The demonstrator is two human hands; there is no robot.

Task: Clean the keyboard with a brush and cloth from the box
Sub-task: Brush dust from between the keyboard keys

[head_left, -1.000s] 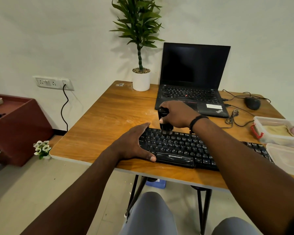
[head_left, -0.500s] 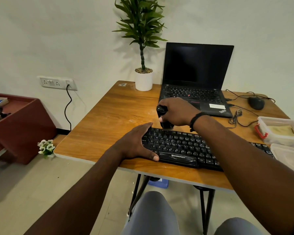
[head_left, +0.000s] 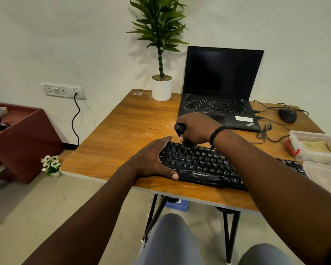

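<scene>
1. Both forearms reach from the lower edge of the head view toward 12 o'clock over the wooden table point(head_left: 122, 134); the right forearm crosses above the right half of the keyboard point(head_left: 204, 165).
2. The right hand point(head_left: 196, 129) is raised over the keyboard's far edge, knuckles up, a dark band at the wrist.
3. The left hand point(head_left: 153, 159) lies low at the keyboard's 9 o'clock end.
4. The keyboard is black with pale legends and lies along the table's near edge, a laptop point(head_left: 221, 92) at its 12 o'clock.
5. The brush point(head_left: 181, 131) is black and upright, its lower end on the top key row.
6. The right hand's fingers are curled round the brush, gripping it.
7. The left hand is spread flat, fingers straight, thumb on the near edge, pressing the keyboard's end.
8. A clear box point(head_left: 313, 148) sits at the keyboard's 3 o'clock, a tan cloth point(head_left: 315, 146) inside.
</scene>
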